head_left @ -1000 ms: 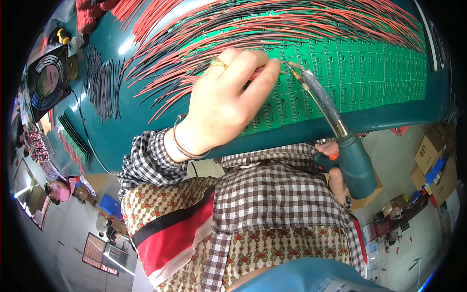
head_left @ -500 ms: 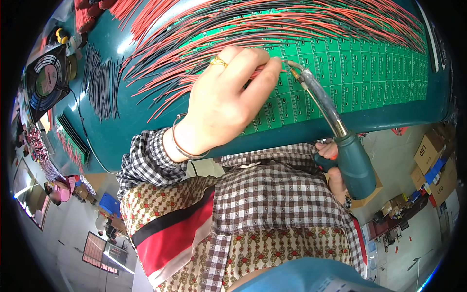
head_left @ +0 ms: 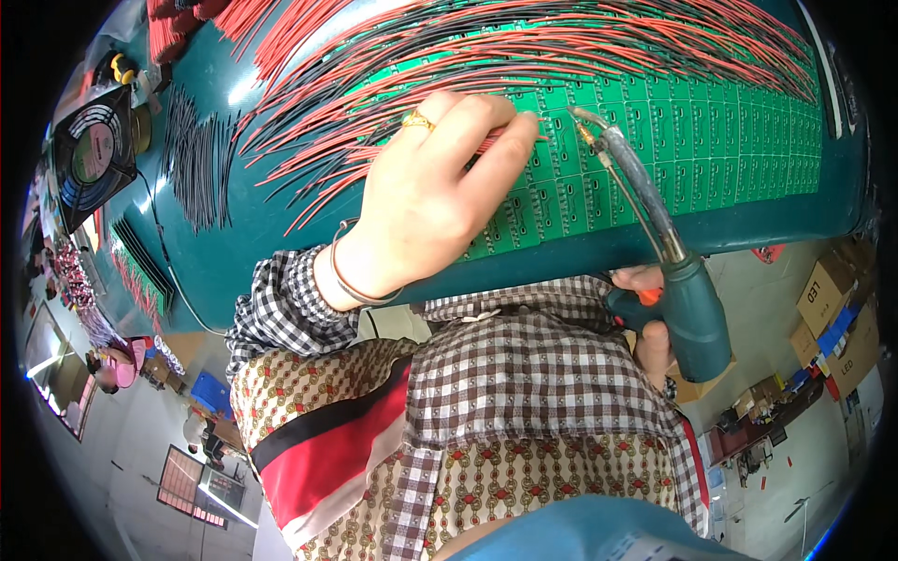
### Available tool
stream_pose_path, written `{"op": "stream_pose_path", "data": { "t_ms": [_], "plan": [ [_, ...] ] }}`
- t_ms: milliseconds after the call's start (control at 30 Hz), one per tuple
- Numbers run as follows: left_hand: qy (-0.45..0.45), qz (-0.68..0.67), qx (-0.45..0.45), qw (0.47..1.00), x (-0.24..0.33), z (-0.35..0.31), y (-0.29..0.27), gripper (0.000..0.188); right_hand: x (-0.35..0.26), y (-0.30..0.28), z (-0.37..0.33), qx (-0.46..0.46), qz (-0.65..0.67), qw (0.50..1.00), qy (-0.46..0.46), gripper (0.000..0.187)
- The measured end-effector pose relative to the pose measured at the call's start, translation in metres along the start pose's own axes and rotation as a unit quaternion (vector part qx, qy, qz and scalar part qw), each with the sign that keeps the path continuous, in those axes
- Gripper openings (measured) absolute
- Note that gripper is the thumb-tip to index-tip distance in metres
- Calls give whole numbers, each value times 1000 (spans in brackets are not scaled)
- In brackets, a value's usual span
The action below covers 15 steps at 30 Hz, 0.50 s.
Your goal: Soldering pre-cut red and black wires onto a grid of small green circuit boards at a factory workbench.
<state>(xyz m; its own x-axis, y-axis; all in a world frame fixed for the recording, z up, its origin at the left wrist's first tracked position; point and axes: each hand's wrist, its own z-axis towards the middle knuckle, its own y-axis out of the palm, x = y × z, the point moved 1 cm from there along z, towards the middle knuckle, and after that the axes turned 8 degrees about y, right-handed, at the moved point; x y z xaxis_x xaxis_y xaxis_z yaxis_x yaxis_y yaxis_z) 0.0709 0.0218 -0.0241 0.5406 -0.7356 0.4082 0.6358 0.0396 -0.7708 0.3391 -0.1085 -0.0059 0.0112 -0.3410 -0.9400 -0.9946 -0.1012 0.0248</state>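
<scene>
My left hand (head_left: 426, 192) is closed in a pinch over the green circuit boards (head_left: 692, 168), with red wires (head_left: 489, 140) between its fingers. Their ends poke out just past the fingertips, above a board. In my right hand (head_left: 655, 348), partly hidden, is a green-handled soldering gun (head_left: 697, 318). Its bent metal nozzle points up and left, the tip a short way right of my left fingertips and apart from them. A brass-coloured feed tube runs along the nozzle. Many red and black wires (head_left: 524, 47) lie across the far part of the boards.
On the teal table (head_left: 253, 196), black wires (head_left: 196, 159) lie at the left, near a black fan (head_left: 94, 154) with a cord. Bundles of red wires (head_left: 168, 37) are at the far left. A stack of boards (head_left: 140, 266) sits by the left edge. Cardboard boxes (head_left: 832, 318) stand beyond at the right.
The soldering gun in my right hand has shifted right, so its tip is farther from my left fingertips. My left hand has barely moved and still pinches the red wires.
</scene>
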Motion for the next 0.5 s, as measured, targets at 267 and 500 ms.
{"op": "stream_pose_path", "data": {
  "t_ms": [267,500],
  "plan": [
    [-6,-30,11,999,-8,-5,-7,39,4,-3,-4,19,16,1000,9,61],
    [-33,-8,-10,999,6,10,-1,45,-1,-10,-2,27,-8,999,25,72]
  ]
}}
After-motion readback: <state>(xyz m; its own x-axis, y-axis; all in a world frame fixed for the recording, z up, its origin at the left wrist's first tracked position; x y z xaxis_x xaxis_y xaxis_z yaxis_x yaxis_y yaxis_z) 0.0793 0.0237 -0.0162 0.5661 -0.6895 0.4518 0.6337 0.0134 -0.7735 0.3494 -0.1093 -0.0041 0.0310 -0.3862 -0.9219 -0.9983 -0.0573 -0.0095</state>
